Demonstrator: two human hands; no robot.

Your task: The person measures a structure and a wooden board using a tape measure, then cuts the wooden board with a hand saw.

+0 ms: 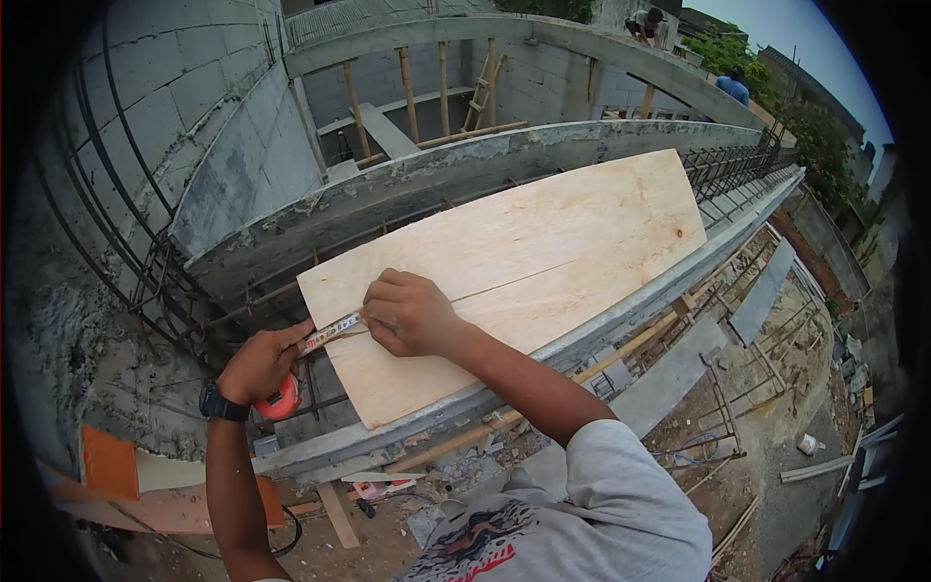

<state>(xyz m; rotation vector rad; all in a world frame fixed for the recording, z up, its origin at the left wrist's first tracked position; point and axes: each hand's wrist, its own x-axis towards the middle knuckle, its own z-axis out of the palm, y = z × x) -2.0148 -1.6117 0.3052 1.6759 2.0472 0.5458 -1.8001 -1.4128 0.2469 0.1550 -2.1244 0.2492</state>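
Note:
A pale plywood board [543,252] lies across the formwork, with a thin dark line running along its length. My left hand [260,367], with a dark watch at the wrist, is closed around a red tape measure [280,399] just off the board's left end. From there the tape blade [333,331] extends a short way over the plywood. Its other end disappears under the curled fingers of my right hand [409,312], which press it to the wood beside the dark line. Whether those fingers also hold something small is hidden.
Concrete beams [465,170] border the board's far side, and formwork edging [601,325] its near side. Rebar [116,213] rises at left; a rebar cage [732,165] runs beyond the board. Rubble and planks lie below. Two other people [734,87] are in the background.

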